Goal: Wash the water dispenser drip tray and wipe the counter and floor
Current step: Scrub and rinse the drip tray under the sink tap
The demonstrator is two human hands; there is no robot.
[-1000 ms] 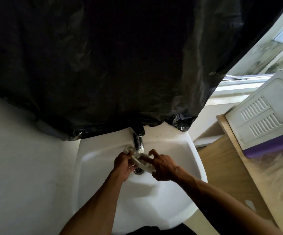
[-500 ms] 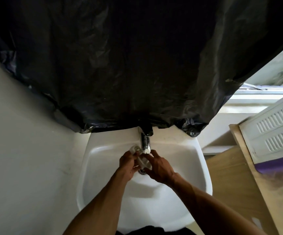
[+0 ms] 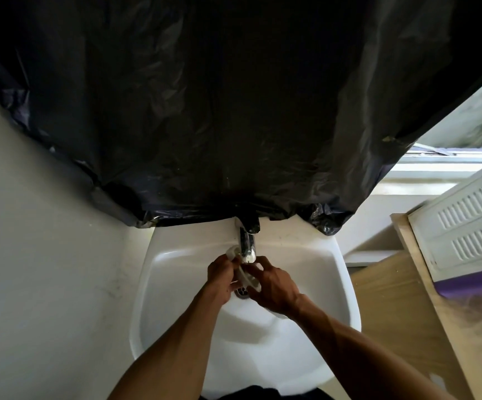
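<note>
**A:** Item one, the basin?

**B:** White ceramic wash basin (image 3: 306,356), rounded front, set against a pale wall (image 3: 32,284). A chrome tap (image 3: 247,245) stood at the middle of its back edge, spout pointing down over the bowl. Whether water ran could not be told.

**A:** Item two, the task's thing?

**B:** Small whitish plastic drip tray (image 3: 245,277), held on edge over the bowl's middle, just under the tap's spout and above the round metal drain (image 3: 242,293). One rounded end (image 3: 232,251) stuck up left of the spout; the rest sat between the two hands, largely hidden.

**A:** The hands?

**B:** Left hand (image 3: 219,277), bare, fingers curled closed round the tray's left side, thumb towards the tap. Right hand (image 3: 274,285), bare, back facing up, thumb and forefinger bent and pinched onto the tray's right side, the remaining fingers folded underneath out of sight. Both forearms reached in from the basin's front edge.

**A:** Above the basin?

**B:** Crumpled black plastic sheeting (image 3: 234,111), hung over the wall behind the basin's back edge, its lower hem touching the tap's base.

**A:** To the right?

**B:** Light wooden counter (image 3: 393,313), beside the basin's right edge. A white appliance with slotted vents and a purple band (image 3: 465,241) stood at the counter's far right. A window ledge (image 3: 424,174) lay behind it.
</note>
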